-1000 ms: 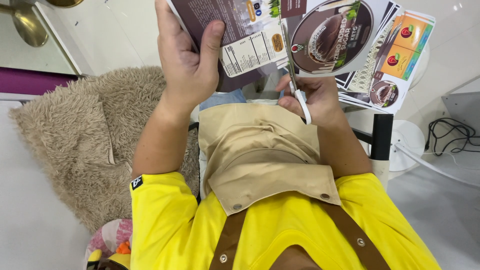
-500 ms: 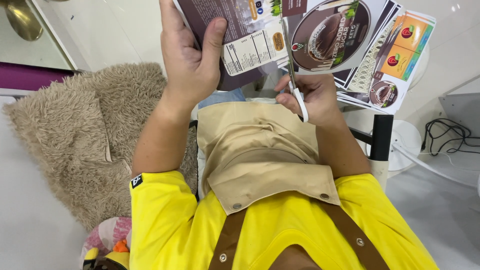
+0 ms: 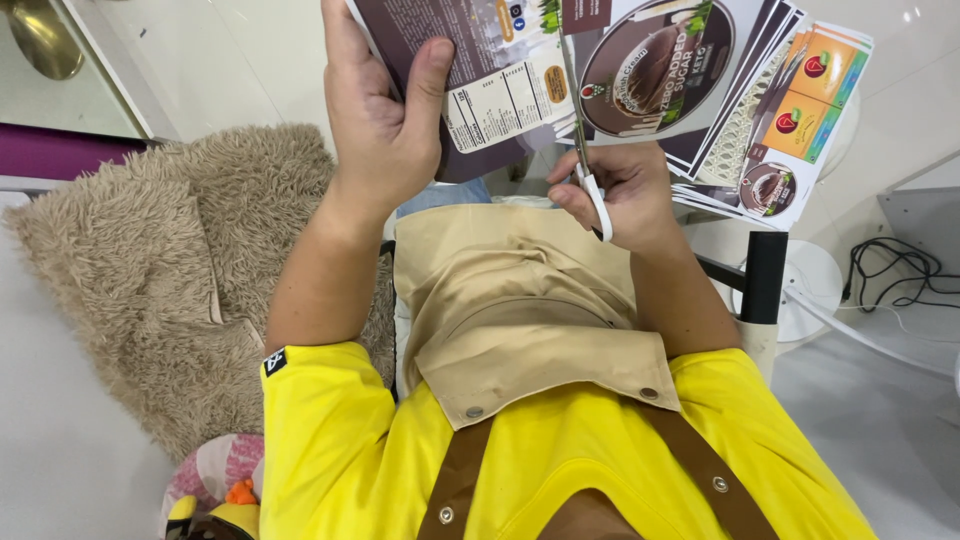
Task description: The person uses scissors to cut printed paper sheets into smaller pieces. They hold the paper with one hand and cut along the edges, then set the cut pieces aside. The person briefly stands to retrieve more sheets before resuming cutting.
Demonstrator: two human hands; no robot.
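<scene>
i have two hands at work and one pair of scissors (image 3: 590, 185). my left hand (image 3: 385, 120) is clamped on the brown printed sheet (image 3: 480, 80), thumb pressed over its face and fingers behind it, holding it up in front of me. my right hand (image 3: 620, 195) is closed through the white handles of the scissors, whose blades run up along the edge of the sheet, between the brown panel and the round printed label (image 3: 655, 65) next to it. whether the blades are apart or together i cannot tell; they are thin and seen edge on.

behind the round label there is a fanned stack of more printed sheets (image 3: 790, 130); i can make out several overlapping edges but cannot count them surely. one shows orange and green panels, another a small round brown picture.

below my hands lies one tan apron bib (image 3: 520, 310) with brown straps over my yellow shirt (image 3: 330, 430). on my left is one shaggy beige cushion (image 3: 150, 270), touching my forearm. on my right stand one black post (image 3: 765, 275), one round white base (image 3: 815, 285) and a black cable (image 3: 900, 270) on the pale floor. one brass-coloured round thing (image 3: 45, 40) shows at the top left corner. the stack hides part of the white base from me.
</scene>
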